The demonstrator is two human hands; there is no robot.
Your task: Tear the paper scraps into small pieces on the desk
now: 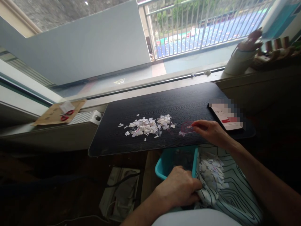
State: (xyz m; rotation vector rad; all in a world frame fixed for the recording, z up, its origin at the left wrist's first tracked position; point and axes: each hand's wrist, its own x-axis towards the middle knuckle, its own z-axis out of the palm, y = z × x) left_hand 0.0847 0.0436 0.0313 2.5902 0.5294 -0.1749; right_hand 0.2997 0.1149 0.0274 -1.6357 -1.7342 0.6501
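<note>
My right hand (211, 131) rests on the black board (164, 103), fingers pinched on a small clear pink-edged plastic piece (187, 127). A pile of small white paper scraps (149, 125) lies on the board just to its left. Below the board's front edge, my left hand (180, 188) is closed on the bunched edge of a white cloth with black wavy lines (232, 191), which carries more paper scraps (213, 172). A teal bin (164, 166) sits right behind that hand.
A phone (227, 117) lies at the board's right end. Red scissors (66, 115) rest on a brown envelope (50, 117) on the left ledge, beside a white radiator (86, 117). A power strip (119, 194) lies on the floor. Window railing is beyond.
</note>
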